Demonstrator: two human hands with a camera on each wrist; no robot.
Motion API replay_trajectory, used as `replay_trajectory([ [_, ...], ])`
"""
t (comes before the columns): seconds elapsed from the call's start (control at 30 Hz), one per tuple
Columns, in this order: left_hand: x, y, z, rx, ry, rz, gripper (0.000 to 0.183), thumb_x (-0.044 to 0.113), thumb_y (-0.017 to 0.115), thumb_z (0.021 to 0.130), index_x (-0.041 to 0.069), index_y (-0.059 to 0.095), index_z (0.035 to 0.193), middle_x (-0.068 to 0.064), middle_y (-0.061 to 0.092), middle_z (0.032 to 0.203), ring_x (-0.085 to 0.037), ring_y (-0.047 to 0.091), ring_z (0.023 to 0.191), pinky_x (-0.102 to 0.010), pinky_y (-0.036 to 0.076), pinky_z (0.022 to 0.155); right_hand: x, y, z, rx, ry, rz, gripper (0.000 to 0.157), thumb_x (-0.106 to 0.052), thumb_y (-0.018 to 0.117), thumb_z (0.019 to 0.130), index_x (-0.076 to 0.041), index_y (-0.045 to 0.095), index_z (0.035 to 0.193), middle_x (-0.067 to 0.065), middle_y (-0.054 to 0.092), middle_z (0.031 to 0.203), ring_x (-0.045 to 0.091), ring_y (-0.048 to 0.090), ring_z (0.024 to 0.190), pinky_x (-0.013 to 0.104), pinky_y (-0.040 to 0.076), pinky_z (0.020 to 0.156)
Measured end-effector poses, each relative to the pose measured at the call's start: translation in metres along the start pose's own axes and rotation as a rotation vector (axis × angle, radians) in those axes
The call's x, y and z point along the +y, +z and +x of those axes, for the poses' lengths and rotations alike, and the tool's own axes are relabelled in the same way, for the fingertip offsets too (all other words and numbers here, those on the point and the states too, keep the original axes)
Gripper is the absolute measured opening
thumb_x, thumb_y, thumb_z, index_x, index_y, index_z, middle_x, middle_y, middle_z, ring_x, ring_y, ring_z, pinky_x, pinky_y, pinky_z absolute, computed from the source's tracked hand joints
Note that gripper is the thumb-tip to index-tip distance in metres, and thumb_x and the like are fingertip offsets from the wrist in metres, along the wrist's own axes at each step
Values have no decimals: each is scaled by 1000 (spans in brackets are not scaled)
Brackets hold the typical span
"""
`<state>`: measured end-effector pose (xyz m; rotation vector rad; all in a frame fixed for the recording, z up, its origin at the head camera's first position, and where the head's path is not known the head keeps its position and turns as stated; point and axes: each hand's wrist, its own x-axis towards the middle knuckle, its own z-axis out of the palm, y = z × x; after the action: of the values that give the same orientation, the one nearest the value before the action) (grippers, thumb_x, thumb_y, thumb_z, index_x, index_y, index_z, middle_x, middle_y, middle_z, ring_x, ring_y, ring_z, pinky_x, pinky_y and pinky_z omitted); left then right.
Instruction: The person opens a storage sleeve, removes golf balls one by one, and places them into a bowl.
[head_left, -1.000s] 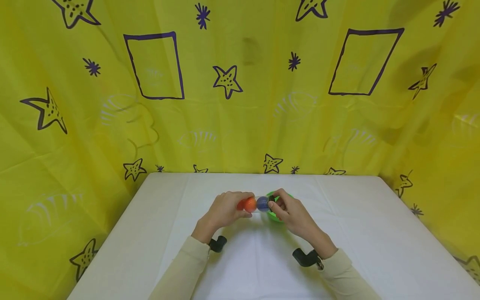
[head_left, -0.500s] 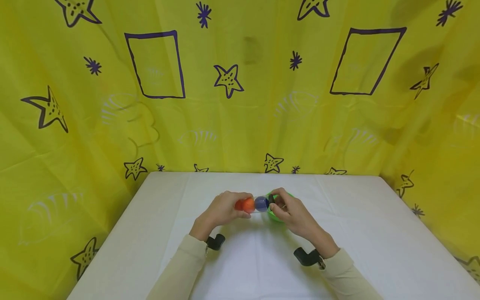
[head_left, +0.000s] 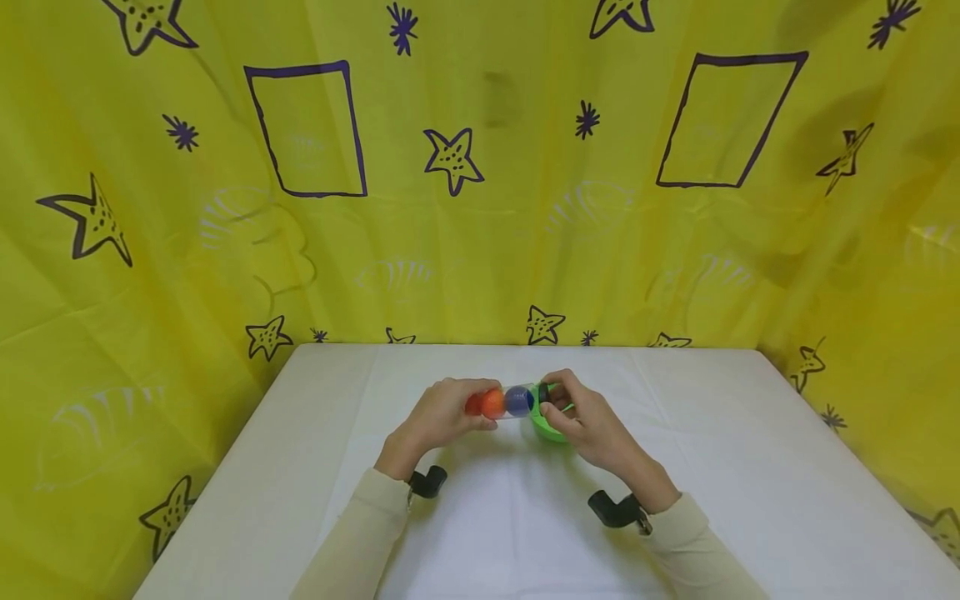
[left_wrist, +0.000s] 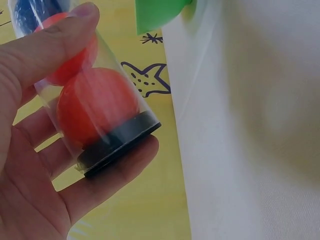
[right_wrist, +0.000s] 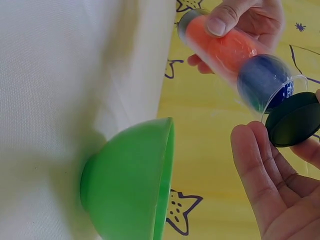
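My left hand (head_left: 441,414) grips a clear plastic tube (right_wrist: 200,42), tilted above the table. Two orange-red balls (left_wrist: 97,107) and a blue ball (head_left: 518,401) sit in a row inside it. A black end piece (left_wrist: 120,141) closes the tube's left end, a finger beneath it. With thumb and fingers my right hand (head_left: 596,423) pinches a round black cap (right_wrist: 295,120), just off the tube's open end beside the blue ball. Beneath the right hand stands a green bowl (head_left: 551,429), partly hidden; its inside hardly shows.
A white-covered table (head_left: 510,517) stretches under both hands. Behind it and at its sides hangs a yellow curtain (head_left: 495,250) with drawn stars. Black camera mounts (head_left: 615,508) are worn at both wrists.
The black cap in my right hand has come away from the tube's end. My left hand has shifted slightly left with the tube, and more of the blue ball shows.
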<state>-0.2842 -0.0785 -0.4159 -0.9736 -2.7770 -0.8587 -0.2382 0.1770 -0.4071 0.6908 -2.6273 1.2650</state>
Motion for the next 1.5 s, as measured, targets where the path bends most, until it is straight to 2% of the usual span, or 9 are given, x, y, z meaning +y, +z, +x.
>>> replay_trajectory([
  [0.23,-4,-2,0,34,2,34,48,26,87,82,21,70,126,2,74,108,-16,63,90,-35,51,83,-2,0,0,13,27,12,30,-13,59,102,-4,51,129,10,68,105,18,64,96,28,57,83],
  [0.4,-6,-4,-1,59,-16,66,48,26,87,82,20,70,126,1,74,112,-17,64,92,-37,51,83,-3,1,-1,47,67,36,26,-12,60,99,-6,52,123,9,67,102,18,62,93,27,56,80],
  [0.57,-9,-7,-1,78,-43,81,49,27,87,82,19,69,127,0,74,114,-19,64,93,-38,51,84,-5,1,-2,32,97,88,25,-12,64,96,-5,53,117,9,66,104,18,61,92,24,55,78],
  [0.73,-11,-9,-2,100,-63,77,49,25,87,81,18,69,127,-1,75,115,-21,65,94,-40,52,84,-4,4,-1,-4,83,112,28,-12,65,95,-2,54,119,9,67,102,19,62,90,23,55,75],
  [0.97,-15,-11,-3,126,-92,85,49,26,88,81,20,70,126,-1,75,116,-22,67,97,-41,54,85,0,11,0,-42,39,88,27,-12,71,92,-4,60,115,6,67,99,14,64,87,26,57,74],
  [1.23,-15,-16,-5,146,-131,82,51,26,88,81,18,69,129,-3,74,121,-25,68,102,-44,55,87,1,23,-2,-178,13,49,30,-14,78,86,-5,59,108,1,72,93,10,66,84,24,58,73],
  [1.5,-15,-16,-6,153,-137,74,52,25,88,81,18,69,129,-3,74,122,-26,68,104,-45,55,89,6,37,-4,-262,-2,49,32,-9,82,81,-7,58,102,1,73,92,8,67,82,23,57,69],
])
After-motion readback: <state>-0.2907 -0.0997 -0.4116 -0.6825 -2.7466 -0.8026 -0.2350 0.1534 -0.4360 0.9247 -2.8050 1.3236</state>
